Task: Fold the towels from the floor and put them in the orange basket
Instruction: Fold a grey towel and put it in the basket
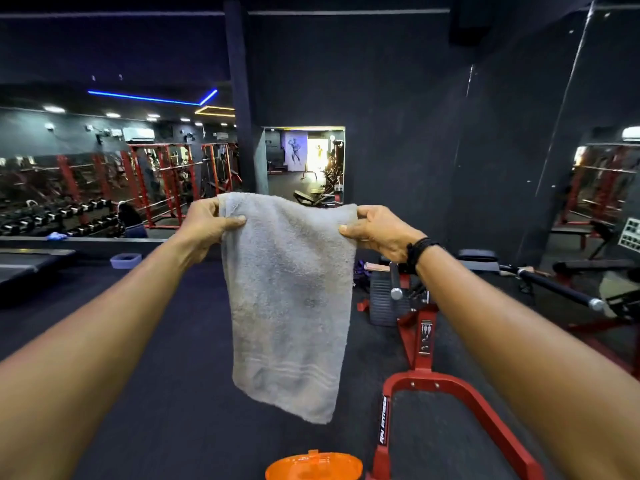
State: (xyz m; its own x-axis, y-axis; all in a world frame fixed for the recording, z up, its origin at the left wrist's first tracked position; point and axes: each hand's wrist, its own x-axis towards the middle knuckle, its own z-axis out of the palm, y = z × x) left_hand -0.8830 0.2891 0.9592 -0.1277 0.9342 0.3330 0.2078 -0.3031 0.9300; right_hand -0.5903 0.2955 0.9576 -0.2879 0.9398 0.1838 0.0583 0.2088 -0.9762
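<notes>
Up in the air, out in front of the person, a gray towel (291,299) is hanging down long and loose. The left hand (207,225) is pinching one top corner, with the thumb lying across the front of the cloth. The right hand (377,230) is pinching the other top corner the same way, and a dark band (420,251) is sitting on that wrist. Both arms are reaching far forward. The towel is looking like it is already doubled over once, but the layers are hard to tell apart. Its bottom edge is swinging free above the dark floor (156,341), not touching it.

Down at the very bottom of the view, the orange basket (313,465) is peeking in, right below the towel and well apart from it. A red frame (450,386) of a gym machine is standing just beside the basket.

I think the next fold is coming. Things could go wrong from here. If one hand is letting go too soon, the towel could be dropping back to the floor. If the corners are not meeting evenly, the fold could be turning out crooked and lumpy. The loose end could also be brushing the red frame on the way down, or missing the basket, since only a small part of the basket is showing.
</notes>
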